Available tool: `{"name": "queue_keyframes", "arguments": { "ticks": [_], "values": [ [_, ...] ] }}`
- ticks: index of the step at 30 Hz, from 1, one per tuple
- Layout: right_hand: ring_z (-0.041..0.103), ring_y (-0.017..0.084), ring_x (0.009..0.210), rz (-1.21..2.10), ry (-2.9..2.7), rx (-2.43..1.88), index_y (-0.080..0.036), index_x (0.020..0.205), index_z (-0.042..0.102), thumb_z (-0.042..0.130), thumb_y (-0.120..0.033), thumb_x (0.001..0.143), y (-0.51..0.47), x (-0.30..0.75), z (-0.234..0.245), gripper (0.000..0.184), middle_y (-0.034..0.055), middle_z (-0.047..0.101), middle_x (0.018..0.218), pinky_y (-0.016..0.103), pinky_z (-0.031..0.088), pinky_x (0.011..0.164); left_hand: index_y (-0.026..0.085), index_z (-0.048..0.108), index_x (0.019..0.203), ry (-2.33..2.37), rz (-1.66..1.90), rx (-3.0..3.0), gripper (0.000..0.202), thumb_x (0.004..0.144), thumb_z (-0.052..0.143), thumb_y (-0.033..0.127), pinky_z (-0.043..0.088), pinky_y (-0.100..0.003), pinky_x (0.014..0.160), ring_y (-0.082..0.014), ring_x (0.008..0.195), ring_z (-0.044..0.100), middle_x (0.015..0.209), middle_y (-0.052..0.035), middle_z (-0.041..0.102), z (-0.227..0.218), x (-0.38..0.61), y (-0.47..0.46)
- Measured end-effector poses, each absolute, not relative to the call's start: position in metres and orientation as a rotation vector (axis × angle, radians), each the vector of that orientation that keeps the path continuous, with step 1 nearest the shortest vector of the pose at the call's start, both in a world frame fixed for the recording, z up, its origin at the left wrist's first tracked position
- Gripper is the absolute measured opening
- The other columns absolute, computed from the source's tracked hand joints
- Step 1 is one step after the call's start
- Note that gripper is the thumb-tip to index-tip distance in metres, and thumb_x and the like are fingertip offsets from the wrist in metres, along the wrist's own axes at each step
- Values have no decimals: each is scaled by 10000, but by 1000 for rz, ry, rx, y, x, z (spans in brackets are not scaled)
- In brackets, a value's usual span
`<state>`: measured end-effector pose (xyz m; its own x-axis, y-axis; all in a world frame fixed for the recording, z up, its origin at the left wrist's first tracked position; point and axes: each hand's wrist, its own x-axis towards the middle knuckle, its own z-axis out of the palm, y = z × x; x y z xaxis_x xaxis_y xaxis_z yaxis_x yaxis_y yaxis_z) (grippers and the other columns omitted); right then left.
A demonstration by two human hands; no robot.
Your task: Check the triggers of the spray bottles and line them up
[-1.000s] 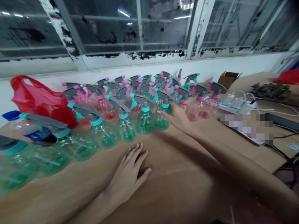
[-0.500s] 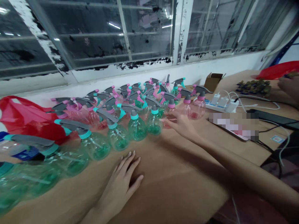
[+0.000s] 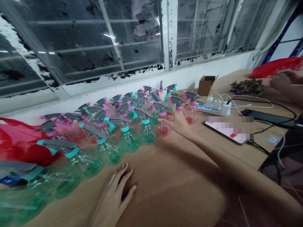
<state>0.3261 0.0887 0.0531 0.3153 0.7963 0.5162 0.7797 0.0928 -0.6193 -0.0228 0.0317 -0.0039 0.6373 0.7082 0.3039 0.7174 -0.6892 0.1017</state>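
Many small spray bottles with grey triggers stand in rows on a brown table (image 3: pixel 180 176) under a window. The front row is green (image 3: pixel 129 137); pink ones (image 3: pixel 163 126) stand behind and to the right. My right hand (image 3: pixel 177 121) reaches across the table, fingers spread, touching a pink bottle beside the last green bottle (image 3: pixel 148 132). My left hand (image 3: pixel 113 197) lies flat on the table, fingers stretched, just in front of the green row, holding nothing.
A red plastic bag (image 3: pixel 16 142) lies at the left. Right of the bottles are a small cardboard box (image 3: pixel 206 85), a power strip with chargers (image 3: pixel 214 107), a phone (image 3: pixel 230 130), cables and a dark tablet (image 3: pixel 267 116). Another person's hand (image 3: pixel 282 82) works at the far right.
The view has swung right and down. My right hand has slid from the green bottles to the pink bottle further right. My left hand stays flat on the table.
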Motion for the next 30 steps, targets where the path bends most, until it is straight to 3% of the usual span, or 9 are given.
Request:
{"name": "queue_keyframes", "arguments": {
  "ticks": [4, 8, 18, 21, 25, 30],
  "values": [
    [671, 331, 794, -9, -1469, -1770, -177, 1100, 554, 555, -595, 799, 97, 317, 49, 515, 131, 705, 884, 377, 456, 615, 266, 503, 1257, -1273, -548, -2827, 334, 944, 470, 378, 428, -487, 996, -273, 1198, 524, 1330, -62, 530, -1, -20, 30],
    [666, 357, 802, -54, -1477, -1850, -153, 1117, 525, 496, -665, 795, 86, 314, 47, 605, 166, 675, 996, 371, 428, 572, 258, 531, 1222, -1275, -593, -2814, 310, 945, 455, 374, 441, -492, 981, -270, 1174, 543, 1301, -58, 548, -3, -20, 31],
    [666, 328, 757, -129, -1516, -1978, -153, 987, 532, 402, -763, 773, 28, 301, 47, 659, 121, 666, 952, 295, 308, 480, 254, 509, 1203, -1173, -664, -2878, 265, 949, 479, 319, 454, -443, 967, -252, 1157, 554, 1284, -57, 553, -1, -8, 31],
    [669, 314, 704, -119, -1569, -1963, -164, 995, 539, 383, -785, 762, 6, 285, 48, 682, 93, 680, 890, 293, 301, 477, 247, 435, 1288, -1157, -674, -2897, 380, 919, 508, 292, 433, -454, 977, -263, 1161, 546, 1288, -79, 548, 2, 2, 28],
    [671, 303, 716, -67, -1696, -1871, -159, 1024, 552, 356, -807, 749, -20, 253, 52, 731, 103, 681, 945, 315, 343, 494, 244, 194, 1447, -1203, -776, -2955, 701, 858, 567, 320, 387, -521, 996, -308, 1234, 461, 1365, -128, 457, 5, 17, 17],
    [662, 262, 636, -40, -1918, -1750, -199, 971, 595, 429, -787, 736, -44, 213, 63, 655, 48, 669, 847, 283, 278, 447, 226, 133, 1454, -1064, -1101, -3067, 747, 855, 559, 359, 342, -578, 1001, -350, 1276, 375, 1387, -172, 351, 5, 17, 3]
  ]
}}
